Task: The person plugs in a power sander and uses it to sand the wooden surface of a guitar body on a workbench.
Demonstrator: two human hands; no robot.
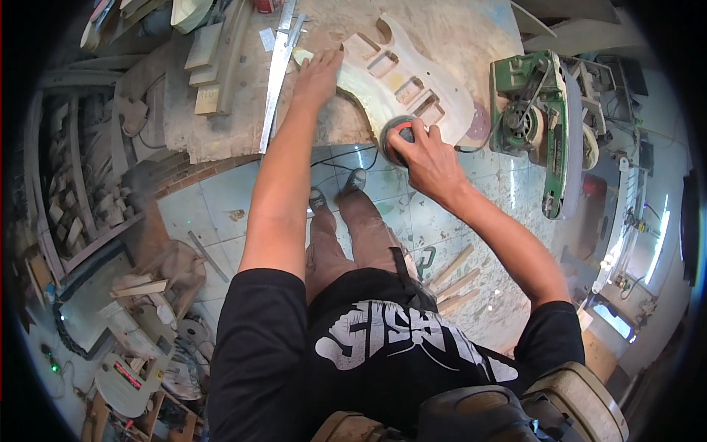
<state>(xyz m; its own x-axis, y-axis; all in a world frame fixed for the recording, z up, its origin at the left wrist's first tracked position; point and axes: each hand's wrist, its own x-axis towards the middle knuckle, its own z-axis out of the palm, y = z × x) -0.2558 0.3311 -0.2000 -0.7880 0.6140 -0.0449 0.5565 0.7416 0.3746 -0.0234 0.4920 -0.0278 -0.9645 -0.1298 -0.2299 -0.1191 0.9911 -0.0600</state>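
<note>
A pale wooden guitar body (pixel 449 103) with rectangular cavities lies on the workbench (pixel 191 136). My left hand (pixel 319 77) grips its left upper part, fingers curled over the edge. My right hand (pixel 427 155) is closed around a round red-and-black power sander (pixel 394 131), which sits on the body's lower near edge. Long metal rulers (pixel 273 88) lie just left of the body. A purple perforated sanding disc (pixel 479 121) is on the bench to its right.
Stacked boards (pixel 210 70) sit at the bench's left. A green belt-sanding machine (pixel 526 81) stands at its right end. Wooden racks (pixel 81 243), scrap wood and equipment line the left side. Loose sticks (pixel 453 287) lie on the tiled floor below, and a cable runs under the bench edge.
</note>
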